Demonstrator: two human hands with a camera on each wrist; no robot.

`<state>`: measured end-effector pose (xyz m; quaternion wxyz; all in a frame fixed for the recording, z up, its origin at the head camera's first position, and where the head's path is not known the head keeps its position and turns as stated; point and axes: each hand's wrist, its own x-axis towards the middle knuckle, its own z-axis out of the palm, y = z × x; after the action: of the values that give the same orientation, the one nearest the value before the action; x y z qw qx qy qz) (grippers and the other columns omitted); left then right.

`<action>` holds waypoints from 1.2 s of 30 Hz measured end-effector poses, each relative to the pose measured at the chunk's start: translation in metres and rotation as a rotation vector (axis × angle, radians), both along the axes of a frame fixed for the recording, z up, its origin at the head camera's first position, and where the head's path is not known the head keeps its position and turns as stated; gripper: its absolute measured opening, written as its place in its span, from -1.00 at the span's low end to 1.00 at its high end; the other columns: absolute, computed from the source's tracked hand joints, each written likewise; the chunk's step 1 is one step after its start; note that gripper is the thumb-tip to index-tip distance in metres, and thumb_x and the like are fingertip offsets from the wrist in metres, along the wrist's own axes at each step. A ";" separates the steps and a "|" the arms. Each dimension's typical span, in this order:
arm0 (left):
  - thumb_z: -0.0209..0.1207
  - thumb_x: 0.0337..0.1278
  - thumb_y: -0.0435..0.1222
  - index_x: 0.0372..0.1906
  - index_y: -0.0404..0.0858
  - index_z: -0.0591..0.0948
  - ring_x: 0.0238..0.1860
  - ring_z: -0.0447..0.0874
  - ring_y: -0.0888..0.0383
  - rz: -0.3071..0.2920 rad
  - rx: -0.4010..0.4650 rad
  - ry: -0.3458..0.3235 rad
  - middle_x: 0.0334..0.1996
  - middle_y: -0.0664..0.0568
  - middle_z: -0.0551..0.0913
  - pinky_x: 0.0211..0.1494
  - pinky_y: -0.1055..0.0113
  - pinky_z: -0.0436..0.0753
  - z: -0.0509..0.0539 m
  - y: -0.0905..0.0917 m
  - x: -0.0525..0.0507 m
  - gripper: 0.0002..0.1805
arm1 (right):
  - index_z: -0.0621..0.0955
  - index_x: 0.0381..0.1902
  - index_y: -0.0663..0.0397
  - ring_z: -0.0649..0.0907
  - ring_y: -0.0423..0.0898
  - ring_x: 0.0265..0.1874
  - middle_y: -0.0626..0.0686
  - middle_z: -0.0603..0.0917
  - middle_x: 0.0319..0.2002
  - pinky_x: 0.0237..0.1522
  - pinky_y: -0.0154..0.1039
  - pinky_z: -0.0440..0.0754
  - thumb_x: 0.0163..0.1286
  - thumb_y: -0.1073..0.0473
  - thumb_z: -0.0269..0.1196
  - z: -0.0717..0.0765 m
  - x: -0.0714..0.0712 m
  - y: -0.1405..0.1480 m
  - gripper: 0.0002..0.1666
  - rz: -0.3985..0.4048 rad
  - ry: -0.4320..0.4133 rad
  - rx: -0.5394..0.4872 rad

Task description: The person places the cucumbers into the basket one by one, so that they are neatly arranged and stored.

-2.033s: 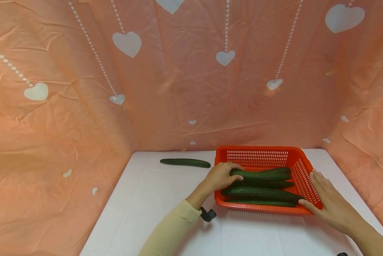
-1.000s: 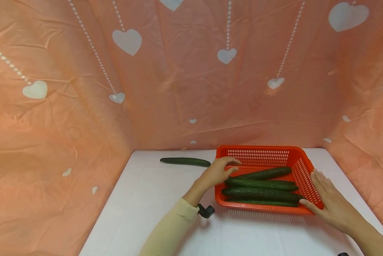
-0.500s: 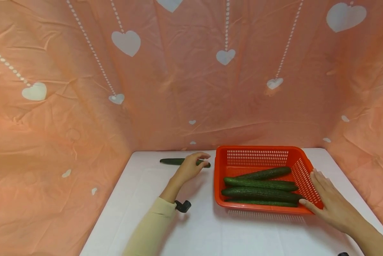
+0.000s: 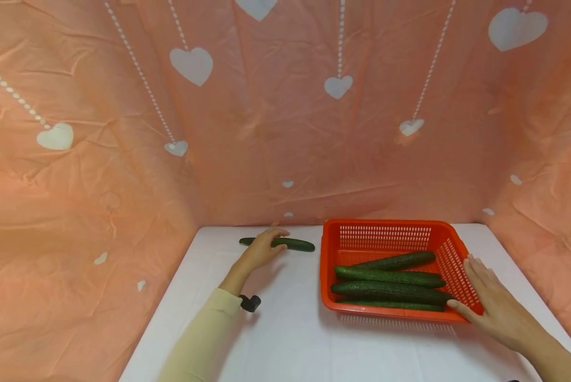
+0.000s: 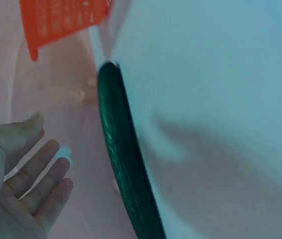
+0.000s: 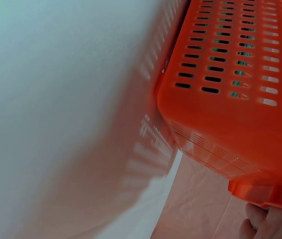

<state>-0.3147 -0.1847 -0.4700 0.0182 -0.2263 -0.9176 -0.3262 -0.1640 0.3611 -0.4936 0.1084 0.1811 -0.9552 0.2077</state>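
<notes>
A lone cucumber [image 4: 299, 244] lies on the white table, left of the red plastic basket [image 4: 330, 302]. Over its middle hovers my left hand [image 4: 259, 251], fingers loosely extended. The left wrist view shows a gap between that hand [image 5: 19, 184] and the cucumber [image 5: 121, 154]; nothing is held. My right hand [image 4: 498, 305] rests along the basket's right side, fingers straight against the rim and thumb over the front right corner. Several cucumbers [image 4: 390, 291] lie lengthwise inside the basket. Only a few fingers of the right hand [image 6: 265, 221] show beside the basket's rim in the right wrist view.
White cloth covers the table [image 4: 285, 329]. A peach-coloured curtain [image 4: 266, 132] with white hearts surrounds its back and sides. A black wrist camera [image 4: 250, 303] sits on the left wrist.
My left hand let go of a cucumber in the basket, which settled among the others, then moved left out of the basket to above the lone cucumber. The right hand stayed put.
</notes>
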 end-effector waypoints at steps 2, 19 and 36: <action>0.33 0.45 -0.39 0.31 -0.36 0.64 0.54 0.40 -0.29 0.013 -0.017 -0.016 0.54 -0.34 0.42 0.55 -0.16 0.42 -0.002 -0.006 -0.004 -0.59 | -0.12 0.74 0.28 -0.21 0.25 0.73 0.39 -0.14 0.72 0.45 -0.54 -0.56 0.50 -0.11 0.39 0.000 0.000 0.000 0.26 0.003 0.006 -0.002; 0.30 0.48 -0.42 0.40 -0.42 0.58 0.52 0.42 -0.25 0.057 -0.151 -0.083 0.58 -0.22 0.39 0.58 -0.14 0.38 -0.019 -0.036 -0.036 -0.52 | -0.08 0.72 0.34 -0.24 0.14 0.74 0.42 -0.09 0.71 0.48 -0.54 -0.55 0.48 -0.11 0.40 0.000 0.001 0.000 0.26 -0.002 0.021 0.013; 0.36 0.38 -0.45 0.26 -0.34 0.68 0.37 0.55 -0.28 0.170 -0.243 -0.118 0.26 -0.30 0.66 0.51 -0.14 0.47 -0.033 -0.049 -0.036 -0.61 | 0.06 0.67 0.48 -0.28 -0.07 0.74 0.44 0.01 0.69 0.57 -0.42 -0.53 0.45 -0.16 0.40 0.002 0.000 -0.001 0.23 0.010 0.070 0.087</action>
<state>-0.3511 -0.2341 -0.5028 -0.0359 -0.1289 -0.9657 -0.2227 -0.1644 0.3598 -0.4912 0.1326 0.1976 -0.9580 0.1601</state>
